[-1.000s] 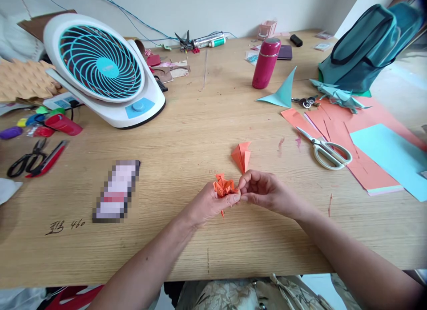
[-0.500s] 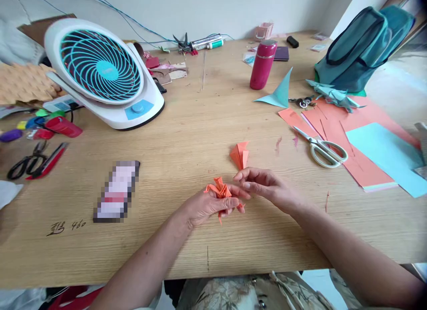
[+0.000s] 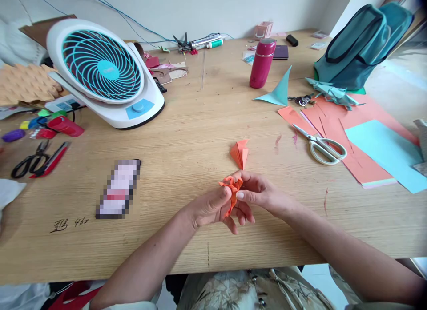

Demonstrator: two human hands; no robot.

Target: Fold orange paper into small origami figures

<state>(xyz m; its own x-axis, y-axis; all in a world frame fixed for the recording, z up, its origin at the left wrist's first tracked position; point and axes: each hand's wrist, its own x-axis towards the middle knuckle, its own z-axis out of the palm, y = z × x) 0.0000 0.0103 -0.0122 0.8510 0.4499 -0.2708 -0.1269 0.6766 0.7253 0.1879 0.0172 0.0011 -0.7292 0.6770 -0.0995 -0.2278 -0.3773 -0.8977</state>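
Note:
An orange origami figure point(image 3: 235, 185) with several thin folded points is held between both hands, just above the wooden table. My left hand point(image 3: 213, 207) has its thumb pressed against the figure's left side, the other fingers curled beneath. From the right, my right hand point(image 3: 260, 192) pinches the figure between thumb and fingers. Parts of the figure are covered by the fingers. Just beyond the hands lies a second folded orange piece point(image 3: 239, 153), pleated like a small fan and touched by neither hand.
White-handled scissors point(image 3: 323, 147) lie on orange sheets point(image 3: 370, 167) at the right, near a folded teal paper figure point(image 3: 333, 94) and a teal bag point(image 3: 356, 52). A pink flask point(image 3: 262, 65) stands behind. To the left are a fan point(image 3: 106, 74), a blurred phone point(image 3: 118, 190) and a red cutter point(image 3: 51, 161).
My right hand has moved left and down and now grips the origami figure. My left hand has turned, bringing the figure more upright between both hands.

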